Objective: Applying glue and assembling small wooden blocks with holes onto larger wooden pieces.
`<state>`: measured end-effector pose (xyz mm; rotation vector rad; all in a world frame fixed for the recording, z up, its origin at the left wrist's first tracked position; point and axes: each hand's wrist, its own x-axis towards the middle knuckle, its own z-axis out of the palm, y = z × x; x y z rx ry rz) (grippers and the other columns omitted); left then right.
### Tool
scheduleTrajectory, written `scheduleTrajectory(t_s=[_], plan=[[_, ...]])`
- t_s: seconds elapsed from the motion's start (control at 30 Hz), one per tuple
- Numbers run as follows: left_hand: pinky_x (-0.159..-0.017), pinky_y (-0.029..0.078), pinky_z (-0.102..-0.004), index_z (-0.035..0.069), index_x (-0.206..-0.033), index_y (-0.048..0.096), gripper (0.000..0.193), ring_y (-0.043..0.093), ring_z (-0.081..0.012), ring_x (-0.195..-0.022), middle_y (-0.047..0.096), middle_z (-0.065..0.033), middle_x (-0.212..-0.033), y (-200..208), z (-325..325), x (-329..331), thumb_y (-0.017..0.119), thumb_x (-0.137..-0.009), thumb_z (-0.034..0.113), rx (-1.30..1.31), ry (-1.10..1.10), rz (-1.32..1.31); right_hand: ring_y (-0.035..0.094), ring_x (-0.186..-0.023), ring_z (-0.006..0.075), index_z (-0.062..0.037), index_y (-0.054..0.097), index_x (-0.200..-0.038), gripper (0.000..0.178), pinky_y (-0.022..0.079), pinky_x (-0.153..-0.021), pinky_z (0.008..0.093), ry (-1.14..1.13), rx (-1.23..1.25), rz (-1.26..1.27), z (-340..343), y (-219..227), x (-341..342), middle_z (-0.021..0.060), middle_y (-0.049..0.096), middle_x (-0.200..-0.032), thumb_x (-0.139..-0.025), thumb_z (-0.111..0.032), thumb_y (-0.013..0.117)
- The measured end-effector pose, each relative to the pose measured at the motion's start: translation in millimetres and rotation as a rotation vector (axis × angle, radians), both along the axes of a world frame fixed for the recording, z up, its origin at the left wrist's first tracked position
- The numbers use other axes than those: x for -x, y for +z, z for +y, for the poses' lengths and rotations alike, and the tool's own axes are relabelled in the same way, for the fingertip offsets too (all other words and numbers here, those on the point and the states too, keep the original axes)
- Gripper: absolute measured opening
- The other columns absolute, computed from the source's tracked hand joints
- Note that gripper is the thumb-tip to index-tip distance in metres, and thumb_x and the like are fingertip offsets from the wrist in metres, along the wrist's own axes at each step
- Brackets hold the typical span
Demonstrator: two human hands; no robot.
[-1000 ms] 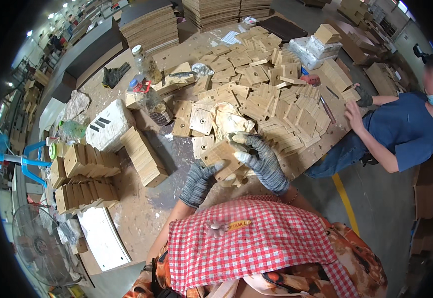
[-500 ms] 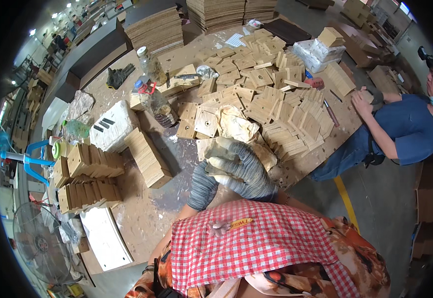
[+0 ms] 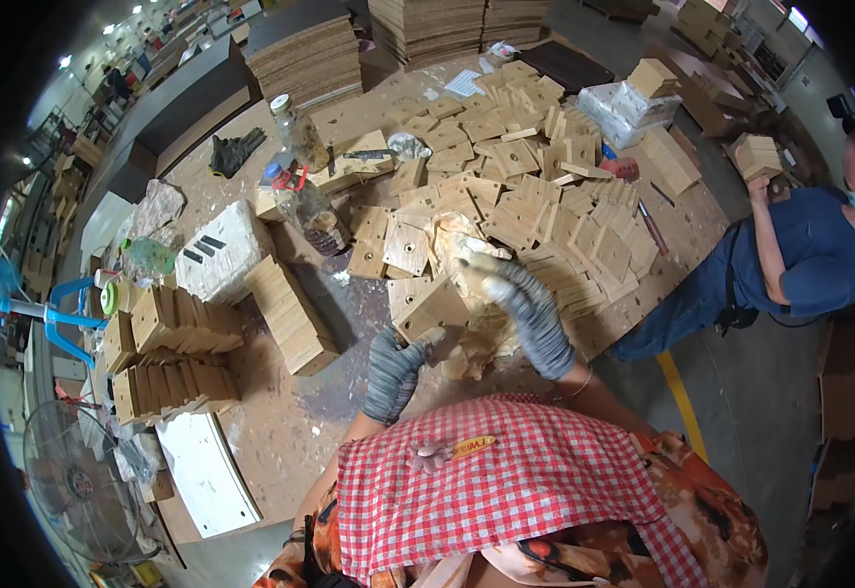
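Observation:
My left hand, in a grey knitted glove, grips a small wooden block by its lower edge, tilted above the table. To its right is my right hand, gloved alike, with fingers stretched out and nothing seen in them. It hovers beside a crumpled cream cloth, whose lower part lies between the hands. Flat wooden pieces with drilled holes lie just beyond the held block.
Loose wooden pieces heap across the far table. Left are stacked wooden blocks, a long wooden block, a white wrapped bundle and plastic bottles. At right, a co-worker holds up a wooden block.
My hands were close together and have parted. The left now shows a wooden block in its grip; the right has moved right and opened. The co-worker has lifted a wooden block.

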<state>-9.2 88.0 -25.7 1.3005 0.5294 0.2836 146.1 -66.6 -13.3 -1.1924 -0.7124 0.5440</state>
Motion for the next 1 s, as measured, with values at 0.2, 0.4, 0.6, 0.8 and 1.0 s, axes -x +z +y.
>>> scheduleTrajectory(t_s=[0.2, 0.4, 0.6, 0.8, 1.0], plan=[[-0.063, 0.050, -0.0248, -0.003, -0.116, 0.066, 0.033, 0.062, -0.0088, -0.072, 0.070, -0.0058, -0.091, 0, 2, 0, 0.070, -0.091, 0.018, 0.047, -0.015, 0.001, 0.062, -0.110, 0.0251, -0.0039, 0.054, -0.130, 0.043, 0.052, -0.093, 0.0362, 0.124, -0.264, 0.886, -11, -48, -26, 0.0117, 0.064, -0.121, -0.102, -0.036, 0.050], [-0.062, 0.049, -0.0250, -0.003, -0.114, 0.067, 0.034, 0.061, -0.0088, -0.070, 0.071, -0.0056, -0.089, -1, -1, 2, 0.073, -0.090, 0.021, 0.028, -0.050, 0.010, 0.059, -0.115, 0.0255, -0.0025, 0.060, -0.122, 0.041, 0.044, -0.106, 0.0370, 0.079, 0.031, 0.392, -22, -54, -11, 0.0114, 0.063, -0.120, -0.099, -0.036, 0.057], [-0.062, 0.050, -0.0262, -0.004, -0.111, 0.069, 0.032, 0.062, -0.0099, -0.070, 0.071, -0.0062, -0.086, -1, -2, 1, 0.073, -0.090, 0.020, -0.015, -0.037, 0.055, 0.057, -0.118, 0.0163, -0.0042, 0.057, -0.134, 0.046, 0.048, -0.099, 0.0300, -0.019, 0.205, -0.154, -3, 12, 7, 0.0112, 0.061, -0.129, -0.094, -0.024, 0.069], [-0.063, 0.051, -0.0277, -0.004, -0.107, 0.068, 0.031, 0.063, -0.0096, -0.072, 0.070, -0.0071, -0.083, -15, 2, 0, 0.073, -0.090, 0.022, -0.266, -0.093, 0.128, 0.057, -0.110, 0.0174, -0.0039, 0.066, -0.125, 0.040, 0.050, -0.096, 0.0299, 0.014, 0.056, -0.373, 17, 32, 36, 0.0078, 0.057, -0.119, -0.086, -0.010, 0.076], [-0.074, 0.054, -0.0294, -0.001, -0.114, 0.063, 0.033, 0.064, -0.0119, -0.085, 0.070, -0.0080, -0.098, -22, 0, 2, 0.074, -0.090, 0.018, -0.108, -0.059, -0.063, 0.054, -0.114, 0.0228, -0.0004, 0.067, -0.123, 0.041, 0.047, -0.099, 0.0328, -0.027, 0.278, -0.671, 22, 36, 42, 0.0098, 0.051, -0.117, -0.085, -0.012, 0.076]])
